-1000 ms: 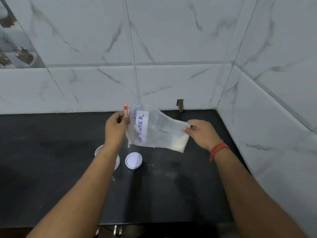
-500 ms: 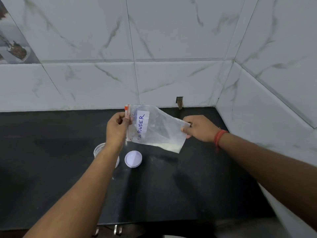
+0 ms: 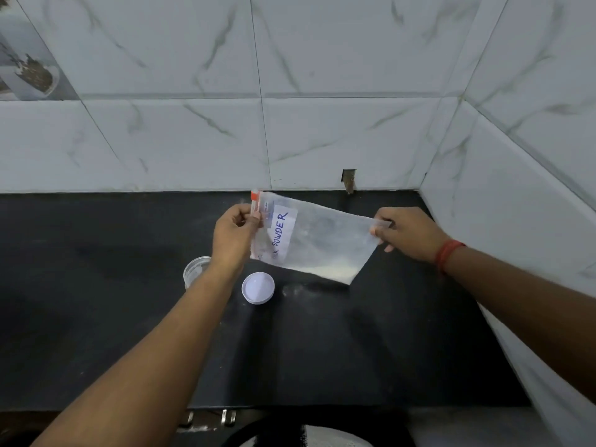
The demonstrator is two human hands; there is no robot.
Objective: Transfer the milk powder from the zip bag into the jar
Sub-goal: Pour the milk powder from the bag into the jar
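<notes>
Left hand point(image 3: 233, 237) pinching zip bag point(image 3: 317, 245) mouth, right hand point(image 3: 407, 233) gripping far corner. Powder settling low; jar point(image 3: 194, 270) sitting half-hidden under wrist, risking spill on tabletop point(image 3: 96, 317).

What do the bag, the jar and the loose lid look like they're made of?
Zip bag: thin clear plastic film, slightly frosted, it creases and shows the powder through.
Jar: transparent, glossy rim; plastic or glass, I cannot tell, partly hidden by the left forearm.
Lid: white, smooth, opaque, probably moulded plastic, lying on the dark counter.
</notes>
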